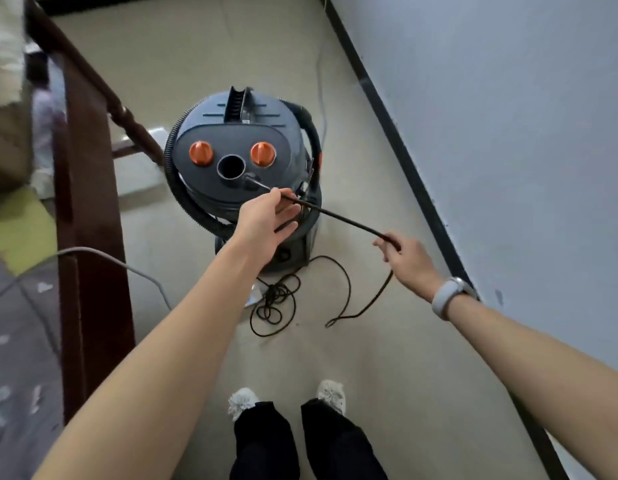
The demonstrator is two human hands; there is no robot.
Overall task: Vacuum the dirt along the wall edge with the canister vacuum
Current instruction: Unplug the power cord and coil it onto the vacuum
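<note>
Vacuum [238,161] stands on the floor [387,358] ahead of my shoes [330,396], near the wall [508,133], its hose [182,202] wrapped round the drum. My left hand [266,220] pinches the cord [342,220] close to the lid, other fingers loose. My right hand [408,258] grips the same cord, stretched taut between both grips; the rest lies coiled on the floor.
</note>
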